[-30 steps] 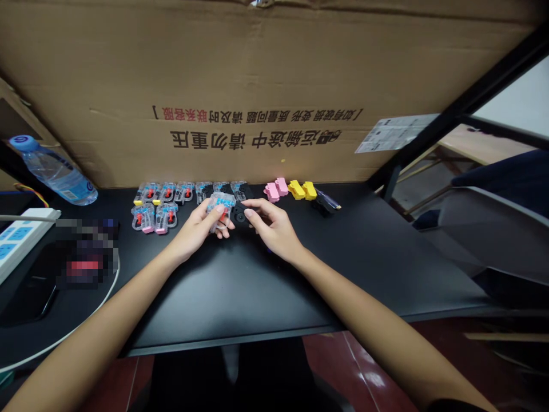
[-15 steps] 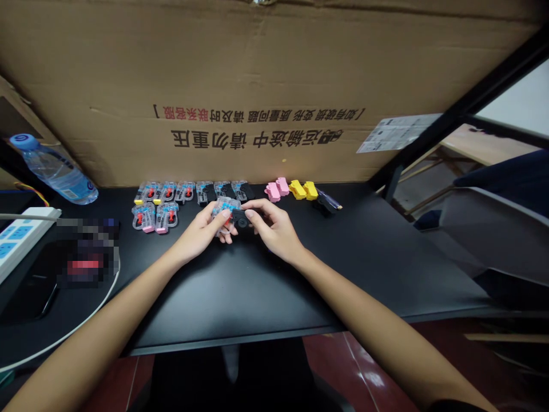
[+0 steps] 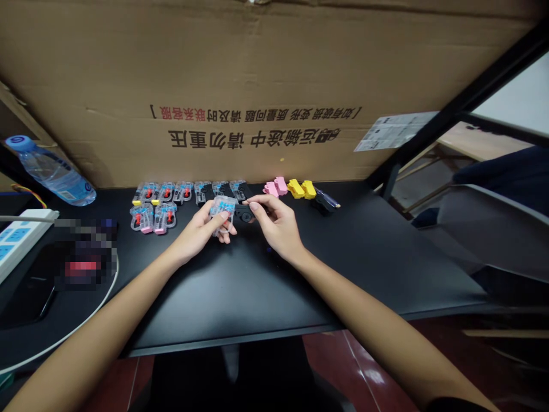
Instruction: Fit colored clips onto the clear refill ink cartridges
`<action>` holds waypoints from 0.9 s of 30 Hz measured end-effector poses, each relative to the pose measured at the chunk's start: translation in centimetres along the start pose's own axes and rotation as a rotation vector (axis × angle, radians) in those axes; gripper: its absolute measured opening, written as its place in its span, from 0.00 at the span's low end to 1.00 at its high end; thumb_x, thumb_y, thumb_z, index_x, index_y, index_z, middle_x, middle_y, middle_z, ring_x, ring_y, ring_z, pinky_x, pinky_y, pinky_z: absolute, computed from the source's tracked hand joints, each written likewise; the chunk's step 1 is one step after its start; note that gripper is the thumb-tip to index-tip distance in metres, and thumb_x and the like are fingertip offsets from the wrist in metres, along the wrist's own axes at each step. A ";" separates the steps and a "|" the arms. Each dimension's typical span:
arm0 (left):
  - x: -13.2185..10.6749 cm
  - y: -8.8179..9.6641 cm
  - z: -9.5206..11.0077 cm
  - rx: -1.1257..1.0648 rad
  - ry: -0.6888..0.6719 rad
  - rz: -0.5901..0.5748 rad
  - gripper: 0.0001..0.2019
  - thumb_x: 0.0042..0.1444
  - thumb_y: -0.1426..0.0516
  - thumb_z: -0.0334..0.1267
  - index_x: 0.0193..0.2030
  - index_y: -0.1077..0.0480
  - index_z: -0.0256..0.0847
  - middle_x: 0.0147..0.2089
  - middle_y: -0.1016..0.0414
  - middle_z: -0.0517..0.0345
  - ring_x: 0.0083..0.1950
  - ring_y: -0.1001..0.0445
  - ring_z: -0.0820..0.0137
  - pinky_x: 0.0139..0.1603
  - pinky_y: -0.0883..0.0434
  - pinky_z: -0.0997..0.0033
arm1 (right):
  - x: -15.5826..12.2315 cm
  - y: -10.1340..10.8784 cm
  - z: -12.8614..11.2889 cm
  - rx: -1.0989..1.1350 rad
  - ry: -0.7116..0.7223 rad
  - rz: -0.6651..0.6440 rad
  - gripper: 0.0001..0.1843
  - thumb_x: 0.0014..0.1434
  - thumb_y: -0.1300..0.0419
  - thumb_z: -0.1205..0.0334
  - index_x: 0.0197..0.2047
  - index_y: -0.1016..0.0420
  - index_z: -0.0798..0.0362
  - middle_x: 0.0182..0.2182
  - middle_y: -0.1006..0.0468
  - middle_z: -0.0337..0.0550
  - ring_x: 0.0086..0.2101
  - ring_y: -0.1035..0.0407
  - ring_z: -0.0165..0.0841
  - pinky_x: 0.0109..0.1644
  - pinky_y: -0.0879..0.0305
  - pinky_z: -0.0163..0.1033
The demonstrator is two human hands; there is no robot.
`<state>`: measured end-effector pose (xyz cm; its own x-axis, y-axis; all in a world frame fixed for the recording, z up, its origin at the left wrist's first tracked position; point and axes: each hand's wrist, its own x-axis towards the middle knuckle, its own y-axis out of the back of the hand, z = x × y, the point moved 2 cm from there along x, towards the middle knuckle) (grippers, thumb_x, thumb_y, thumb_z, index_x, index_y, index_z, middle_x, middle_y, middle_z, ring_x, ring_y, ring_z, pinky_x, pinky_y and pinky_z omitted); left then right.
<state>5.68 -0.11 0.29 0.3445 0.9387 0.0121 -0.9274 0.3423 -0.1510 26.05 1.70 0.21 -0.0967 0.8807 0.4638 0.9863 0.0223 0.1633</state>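
Between the thumb and fingers of my left hand (image 3: pixel 199 232) is a small clear plastic toy body (image 3: pixel 222 207) with blue parts inside. My right hand (image 3: pixel 281 226) pinches a black plastic piece (image 3: pixel 244 213) with a round, disc-like end. The black piece lies against the right side of the clear body; whether the two are joined I cannot tell. Both hands are above the black table. Behind them stand similar clear toy bodies with black pieces (image 3: pixel 221 190). To the left are others with red parts (image 3: pixel 165 216), some with pink or yellow ends.
Pink pieces (image 3: pixel 275 186), yellow pieces (image 3: pixel 301 189) and a dark pen-like item (image 3: pixel 328 198) lie at the back right. A large cardboard sheet (image 3: pixel 257 63) rises behind. At left are a water bottle (image 3: pixel 54 174), a power strip (image 3: pixel 26 237), a cable and a phone (image 3: pixel 28 292).
My right hand has shifted slightly right with the black piece, which now sticks out farther from the clear body. My left hand has hardly moved.
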 end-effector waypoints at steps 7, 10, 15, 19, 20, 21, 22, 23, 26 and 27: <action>0.0 -0.3 -0.3 0.005 -0.001 -0.030 0.28 0.63 0.33 0.58 0.56 0.35 0.39 0.36 0.17 0.56 0.30 0.21 0.71 0.34 0.24 0.70 | -0.6 -0.6 -0.4 -0.051 0.019 0.025 0.17 0.71 0.35 0.46 0.46 0.11 0.49 0.45 0.11 0.46 0.44 0.17 0.39 0.46 0.17 0.43; -0.1 -0.4 -0.2 -0.001 -0.004 -0.022 0.28 0.63 0.32 0.58 0.55 0.34 0.39 0.36 0.17 0.56 0.29 0.21 0.71 0.34 0.24 0.70 | -0.6 -0.6 -0.6 -0.048 0.024 0.035 0.16 0.71 0.35 0.48 0.46 0.11 0.49 0.45 0.11 0.46 0.42 0.17 0.38 0.45 0.17 0.43; -0.1 -0.2 0.3 -0.005 -0.043 0.025 0.25 0.64 0.33 0.56 0.54 0.34 0.40 0.36 0.17 0.57 0.29 0.22 0.73 0.35 0.24 0.71 | -0.3 -0.1 -1.0 -0.061 0.032 0.098 0.15 0.71 0.34 0.49 0.46 0.10 0.49 0.44 0.10 0.45 0.37 0.17 0.36 0.43 0.17 0.43; -0.1 0.0 0.3 -0.001 -0.023 0.041 0.26 0.63 0.32 0.56 0.53 0.36 0.40 0.36 0.15 0.56 0.28 0.20 0.72 0.34 0.24 0.70 | 0.0 0.2 -0.9 -0.048 0.038 0.135 0.15 0.70 0.33 0.49 0.46 0.10 0.50 0.43 0.10 0.46 0.38 0.17 0.37 0.43 0.16 0.44; -0.1 -0.1 0.2 -0.003 -0.013 0.034 0.26 0.63 0.32 0.56 0.52 0.36 0.41 0.37 0.15 0.56 0.28 0.19 0.71 0.34 0.24 0.70 | -0.1 0.2 -0.9 -0.047 0.035 0.134 0.15 0.69 0.33 0.49 0.46 0.10 0.50 0.43 0.10 0.46 0.39 0.16 0.38 0.43 0.16 0.44; -0.1 -0.1 0.1 -0.008 -0.004 0.027 0.26 0.63 0.32 0.57 0.52 0.37 0.41 0.37 0.14 0.55 0.28 0.18 0.70 0.34 0.24 0.70 | -0.1 0.1 -0.9 -0.048 0.031 0.132 0.15 0.69 0.33 0.50 0.46 0.10 0.50 0.44 0.10 0.45 0.40 0.16 0.38 0.44 0.16 0.44; -0.1 -0.2 0.0 -0.015 0.001 0.020 0.27 0.63 0.32 0.57 0.53 0.37 0.41 0.38 0.14 0.54 0.29 0.17 0.69 0.34 0.24 0.70 | -0.1 0.1 -0.9 -0.053 0.026 0.127 0.14 0.70 0.33 0.50 0.46 0.10 0.50 0.44 0.10 0.45 0.40 0.16 0.38 0.45 0.16 0.44; -0.2 -0.2 0.0 -0.026 0.002 0.013 0.27 0.63 0.32 0.57 0.53 0.38 0.41 0.38 0.13 0.53 0.30 0.16 0.68 0.35 0.24 0.69 | -0.2 0.0 -0.8 -0.059 0.024 0.122 0.14 0.70 0.33 0.50 0.46 0.10 0.49 0.44 0.10 0.45 0.41 0.16 0.39 0.45 0.16 0.44; -0.2 -0.5 -0.3 -0.064 0.002 -0.011 0.28 0.63 0.32 0.56 0.54 0.39 0.41 0.39 0.13 0.53 0.32 0.14 0.66 0.38 0.23 0.68 | -0.3 -0.1 -0.9 -0.070 0.032 0.112 0.13 0.70 0.34 0.52 0.46 0.09 0.49 0.45 0.10 0.45 0.43 0.16 0.39 0.49 0.17 0.44; -0.2 -0.6 -0.4 -0.077 0.006 -0.023 0.28 0.64 0.32 0.56 0.54 0.40 0.42 0.39 0.13 0.52 0.32 0.14 0.66 0.38 0.23 0.68 | -0.3 -0.1 -0.9 -0.072 0.040 0.108 0.13 0.70 0.34 0.53 0.46 0.10 0.49 0.45 0.10 0.45 0.44 0.16 0.39 0.51 0.17 0.45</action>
<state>6.19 -0.52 0.01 0.3668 0.9302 0.0110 -0.9053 0.3597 -0.2258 25.85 1.01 0.79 0.0029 0.8566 0.5160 0.9794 -0.1067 0.1716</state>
